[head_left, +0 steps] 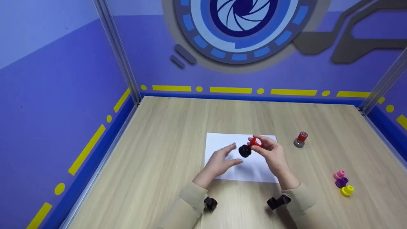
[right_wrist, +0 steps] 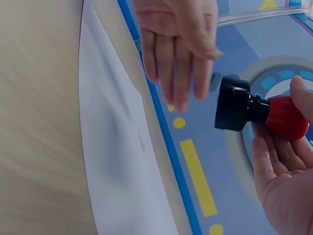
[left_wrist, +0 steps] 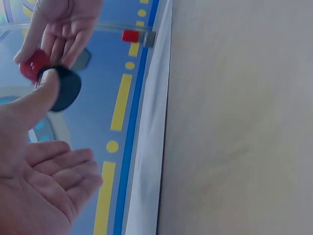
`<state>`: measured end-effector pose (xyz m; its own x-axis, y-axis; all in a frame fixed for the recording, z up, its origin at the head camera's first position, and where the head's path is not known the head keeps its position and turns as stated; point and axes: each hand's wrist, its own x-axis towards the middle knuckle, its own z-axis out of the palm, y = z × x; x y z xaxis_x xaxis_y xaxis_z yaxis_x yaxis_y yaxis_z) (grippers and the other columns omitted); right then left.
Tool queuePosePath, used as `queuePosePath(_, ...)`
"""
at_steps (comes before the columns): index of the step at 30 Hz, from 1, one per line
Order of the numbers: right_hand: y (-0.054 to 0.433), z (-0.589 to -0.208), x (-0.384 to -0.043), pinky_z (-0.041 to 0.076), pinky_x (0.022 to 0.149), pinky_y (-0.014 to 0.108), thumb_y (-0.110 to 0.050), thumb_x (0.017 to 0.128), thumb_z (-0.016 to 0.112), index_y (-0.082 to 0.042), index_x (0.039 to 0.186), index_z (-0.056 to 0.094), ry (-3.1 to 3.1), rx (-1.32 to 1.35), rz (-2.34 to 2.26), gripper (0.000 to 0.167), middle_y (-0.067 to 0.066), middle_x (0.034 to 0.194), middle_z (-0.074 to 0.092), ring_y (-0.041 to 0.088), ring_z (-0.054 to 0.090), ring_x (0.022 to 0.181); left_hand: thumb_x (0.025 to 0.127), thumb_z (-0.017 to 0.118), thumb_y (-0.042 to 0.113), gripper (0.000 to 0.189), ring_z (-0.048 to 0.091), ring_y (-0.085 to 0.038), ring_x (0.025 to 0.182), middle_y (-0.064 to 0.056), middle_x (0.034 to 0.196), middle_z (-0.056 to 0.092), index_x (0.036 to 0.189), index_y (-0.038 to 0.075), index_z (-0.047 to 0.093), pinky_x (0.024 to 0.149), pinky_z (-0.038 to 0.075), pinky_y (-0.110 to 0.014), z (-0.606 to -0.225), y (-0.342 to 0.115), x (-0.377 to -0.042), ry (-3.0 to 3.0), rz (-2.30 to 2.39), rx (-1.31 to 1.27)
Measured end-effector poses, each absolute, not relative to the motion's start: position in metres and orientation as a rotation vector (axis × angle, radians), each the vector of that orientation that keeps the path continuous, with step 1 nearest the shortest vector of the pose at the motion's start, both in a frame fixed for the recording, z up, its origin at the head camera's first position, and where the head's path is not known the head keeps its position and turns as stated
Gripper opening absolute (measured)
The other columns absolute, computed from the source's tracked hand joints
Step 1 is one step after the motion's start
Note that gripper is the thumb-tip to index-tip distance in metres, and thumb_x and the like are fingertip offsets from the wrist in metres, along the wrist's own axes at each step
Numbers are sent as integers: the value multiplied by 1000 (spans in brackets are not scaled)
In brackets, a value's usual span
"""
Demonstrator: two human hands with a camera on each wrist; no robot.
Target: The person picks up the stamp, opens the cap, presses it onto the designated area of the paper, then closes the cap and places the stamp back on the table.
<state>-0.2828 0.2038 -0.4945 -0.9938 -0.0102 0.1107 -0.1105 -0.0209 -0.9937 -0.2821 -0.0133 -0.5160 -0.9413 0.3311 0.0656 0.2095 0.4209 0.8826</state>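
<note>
My right hand (head_left: 274,156) pinches the red knob handle of a stamp (right_wrist: 234,105) between thumb and fingers. Its wide black base points toward my left hand (head_left: 221,161), which is spread with thumb and fingers apart. Nothing is held in the left hand; its thumb overlaps the black base in the left wrist view. Both hands are above a white sheet of paper (head_left: 219,140) on the table. A small red print (right_wrist: 141,142) shows on the sheet in the right wrist view.
A red and grey stamp (head_left: 300,139) stands to the right of the paper. Nearer on the right are a pink (head_left: 339,174), a purple (head_left: 341,182) and a yellow small knobbed piece (head_left: 347,190). Blue-purple panels (head_left: 152,54) wall in the wooden table (head_left: 143,152).
</note>
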Motion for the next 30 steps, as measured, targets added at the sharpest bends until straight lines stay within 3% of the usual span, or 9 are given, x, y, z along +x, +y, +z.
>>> queuePosePath(3, 198, -497, -282, 59, 94, 21, 6, 91, 71, 7, 133, 62, -2004, 154, 2318, 42, -2, 111, 79, 9, 75, 104, 93, 78, 19, 63, 64, -28, 130, -17, 140, 65, 148, 0, 53, 107, 54, -32, -517, -6, -281, 2325, 1858, 454)
queuePosePath(7, 192, -501, -280, 59, 95, 22, 8, 94, 67, -3, 125, 69, -1805, 162, 2495, 33, 0, 111, 80, 13, 75, 105, 92, 77, 8, 49, 71, -30, 118, -23, 128, 71, 136, -5, 62, 95, 60, -27, -519, -1, -281, 2171, 2091, 417)
queuePosePath(10, 188, -502, -279, 59, 95, 23, 4, 96, 67, -4, 125, 68, -1716, 126, 2581, 31, 0, 111, 79, 15, 76, 106, 91, 77, 5, 41, 72, -30, 116, -24, 124, 72, 129, -5, 66, 94, 60, -25, -520, 0, -282, 2155, 2157, 390)
queuePosePath(15, 185, -502, -279, 59, 94, 21, 0, 99, 64, 7, 136, 57, -1678, 26, 2646, 37, -2, 109, 78, 14, 75, 106, 91, 77, 4, 36, 72, -29, 113, -23, 120, 73, 124, -7, 67, 93, 60, -24, -521, 0, -283, 2147, 2197, 394)
queuePosePath(30, 183, -503, -280, 59, 94, 21, 0, 101, 60, 15, 144, 45, -1738, -30, 2636, 48, -2, 110, 79, 13, 74, 108, 95, 72, 3, 33, 70, -30, 115, -25, 123, 71, 125, -8, 64, 94, 59, -22, -521, -4, -283, 2183, 2134, 466)
